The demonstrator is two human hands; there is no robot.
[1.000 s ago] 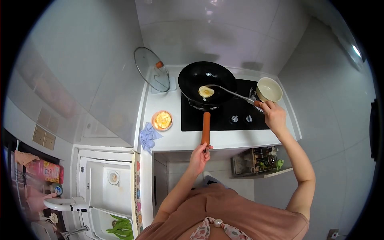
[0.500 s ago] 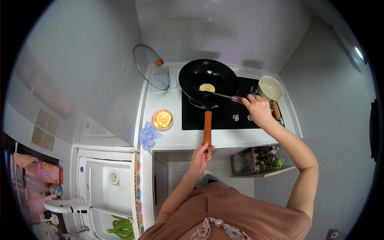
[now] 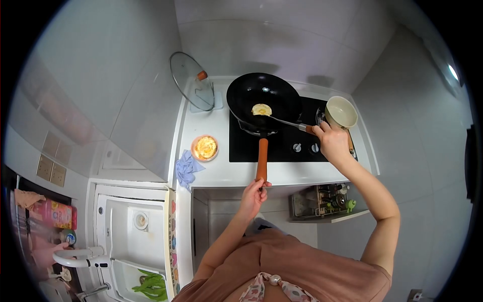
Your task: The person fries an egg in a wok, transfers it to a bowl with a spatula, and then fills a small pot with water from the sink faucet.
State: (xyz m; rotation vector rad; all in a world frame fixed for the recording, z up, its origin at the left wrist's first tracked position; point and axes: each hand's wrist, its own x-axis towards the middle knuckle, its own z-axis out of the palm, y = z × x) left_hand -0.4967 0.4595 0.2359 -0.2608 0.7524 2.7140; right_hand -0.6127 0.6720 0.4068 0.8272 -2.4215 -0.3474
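Left hand [image 3: 253,198]: fingers pinching the wok handle [image 3: 262,157] near its end
Right hand [image 3: 332,143]: fingers wrapped round the spatula [image 3: 289,123]
Wok [image 3: 266,89]: on the hob [image 3: 282,153]
Egg [image 3: 261,109]: inside the wok, at the spatula's far end

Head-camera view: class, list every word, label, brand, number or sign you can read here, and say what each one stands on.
No text can be read with certainty.
Pink package at the left: its coloured label seems to carry print, too blurred to read.
Patterned strip along the sink: tiny marks, too small to read.
Stove knobs: any markings are too small to make out.
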